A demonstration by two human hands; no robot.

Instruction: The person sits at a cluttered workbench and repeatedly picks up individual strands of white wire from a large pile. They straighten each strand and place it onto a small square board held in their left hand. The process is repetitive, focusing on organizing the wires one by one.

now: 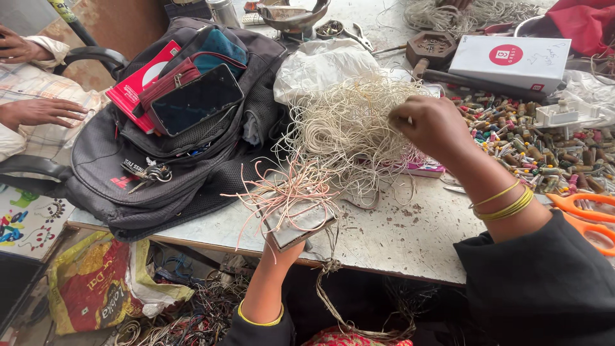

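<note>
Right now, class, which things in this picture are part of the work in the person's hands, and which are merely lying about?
In the work:
- right hand reaching into the heap of pale cords
- left hand holding a flat board with pinkish cords lying across it

Lying about:
- black backpack with a phone
- white box
- orange scissors
- scattered small coloured pieces

The tangle of cords point(349, 128) was cream, with pinkish ends near the grey card point(298, 221). The backpack point(186, 160) was black, the scissors point(586, 214) orange, the box point(512, 61) white with 1 red circle, and the bangles point(506, 202) yellow.
</note>
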